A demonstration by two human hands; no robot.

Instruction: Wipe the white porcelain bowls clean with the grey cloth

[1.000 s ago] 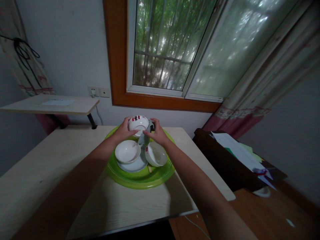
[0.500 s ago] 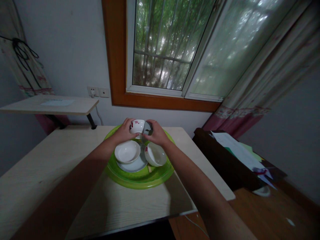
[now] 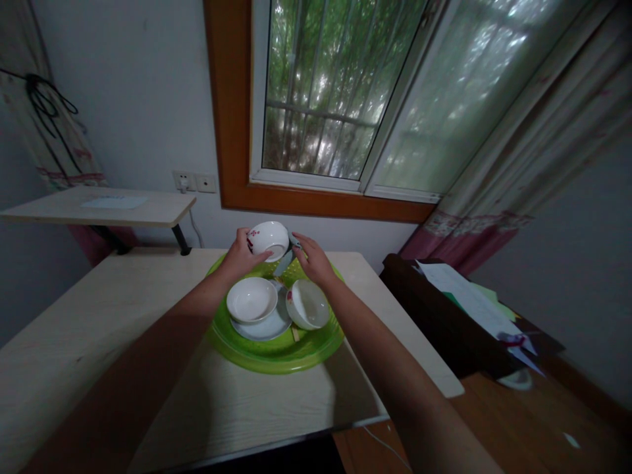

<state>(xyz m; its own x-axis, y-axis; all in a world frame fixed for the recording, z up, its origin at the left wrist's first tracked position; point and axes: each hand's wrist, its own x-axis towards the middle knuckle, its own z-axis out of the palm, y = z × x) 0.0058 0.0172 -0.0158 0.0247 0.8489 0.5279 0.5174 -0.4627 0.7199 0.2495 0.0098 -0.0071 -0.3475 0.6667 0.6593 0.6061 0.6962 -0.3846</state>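
Observation:
My left hand (image 3: 239,258) grips a white bowl (image 3: 269,238) with red markings by its left side. The bowl is tilted, with its base and outer wall towards me, above the far part of a round green tray (image 3: 276,364). My right hand (image 3: 314,261) is closed on a grey cloth (image 3: 284,264) at the bowl's right side, and the cloth hangs down below it. Nearer to me on the tray, a white bowl (image 3: 252,299) sits on a white plate (image 3: 265,330). Another bowl (image 3: 309,305) leans on its side at the right, beside a short light stick (image 3: 295,334).
The tray stands on a pale wooden table (image 3: 162,283) against the wall under a window (image 3: 326,125). A raised shelf (image 3: 162,204) is at the left. Papers (image 3: 469,296) lie on a dark piece of furniture at the right.
The held bowl has turned and tilted between my hands, then moved slightly up and left. My right hand has shifted with the cloth along its right side. The other dishes stay put.

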